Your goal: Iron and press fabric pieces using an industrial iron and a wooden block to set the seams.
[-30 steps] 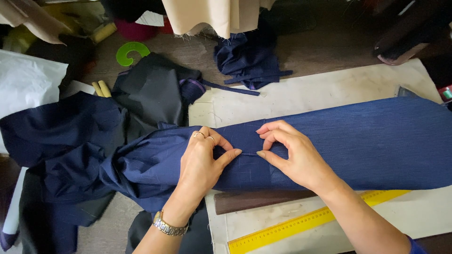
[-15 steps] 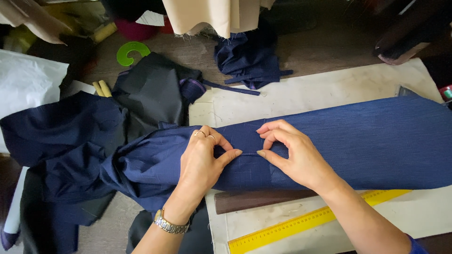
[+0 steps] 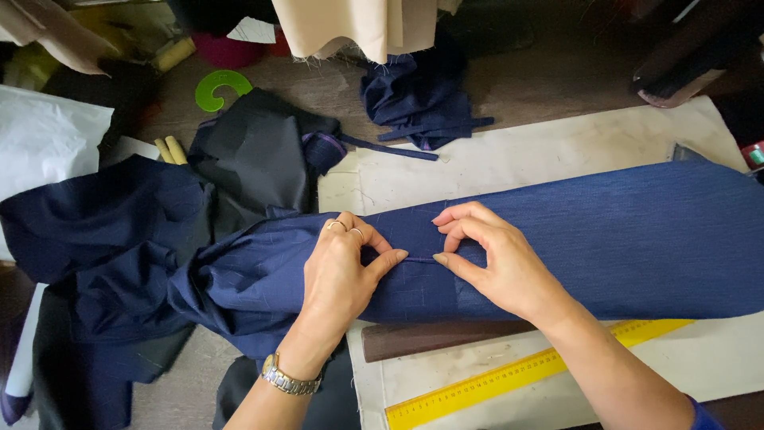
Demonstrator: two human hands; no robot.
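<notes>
Navy pinstriped cloth (image 3: 605,239), creased lengthwise

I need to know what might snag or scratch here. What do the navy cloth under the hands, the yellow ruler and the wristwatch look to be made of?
Navy cloth: woven fabric, matte, with fine lines and soft folds.
Yellow ruler: probably plastic or painted metal, flat, smooth, with printed marks.
Wristwatch on the left hand: shiny linked band, seemingly metal.
</notes>
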